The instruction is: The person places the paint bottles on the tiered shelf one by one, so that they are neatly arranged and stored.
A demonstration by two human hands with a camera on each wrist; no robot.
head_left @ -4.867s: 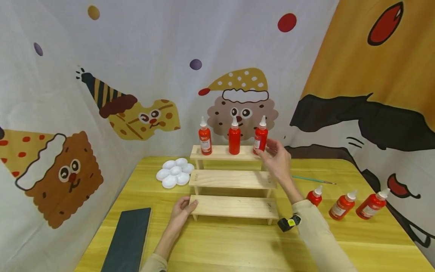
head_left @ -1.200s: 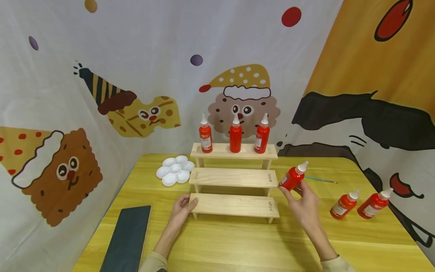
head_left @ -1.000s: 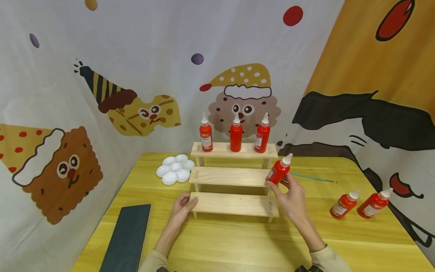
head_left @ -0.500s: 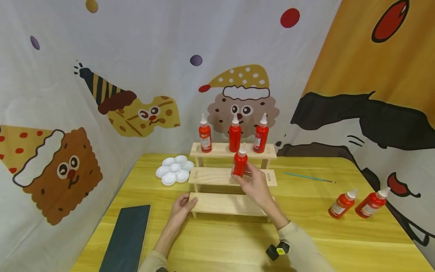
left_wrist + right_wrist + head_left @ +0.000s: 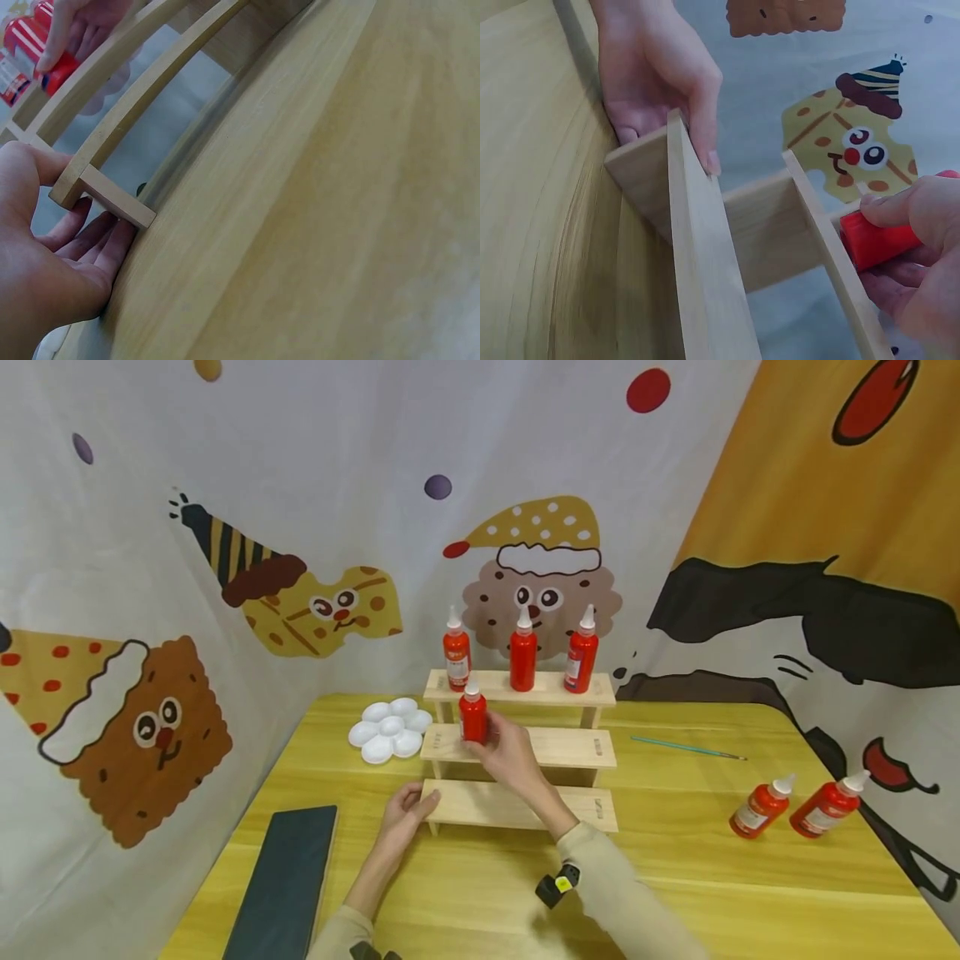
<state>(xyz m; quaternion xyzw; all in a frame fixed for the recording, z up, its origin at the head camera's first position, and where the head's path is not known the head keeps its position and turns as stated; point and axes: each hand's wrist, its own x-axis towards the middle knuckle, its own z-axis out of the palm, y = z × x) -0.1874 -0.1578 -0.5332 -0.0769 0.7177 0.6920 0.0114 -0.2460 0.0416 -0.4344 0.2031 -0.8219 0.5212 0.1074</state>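
Observation:
A three-tier wooden stand (image 5: 555, 746) is on the table, with three red paint bottles (image 5: 522, 662) upright along its top tier. My right hand (image 5: 512, 758) grips another red paint bottle (image 5: 473, 717), held upright by its lower body over the left end of the middle tier. In the right wrist view, thumb and fingers wrap that bottle (image 5: 881, 238) close by the tier's edge. My left hand (image 5: 399, 827) holds the left end of the bottom tier, thumb on top; the left wrist view has the other fingers (image 5: 94, 240) beneath, beside the leg.
Two more red paint bottles (image 5: 759, 810) stand at the right of the table. A thin teal paintbrush (image 5: 686, 747) lies behind them. Left of the stand is a white flower-shaped palette (image 5: 391, 727), and nearer, a dark flat board (image 5: 285, 881). A printed cloth (image 5: 360, 460) hangs behind.
After placing a bottle at the top tier's right, my right hand took another from the table's right side and carried it leftward over the middle tier. My left hand stayed on the stand.

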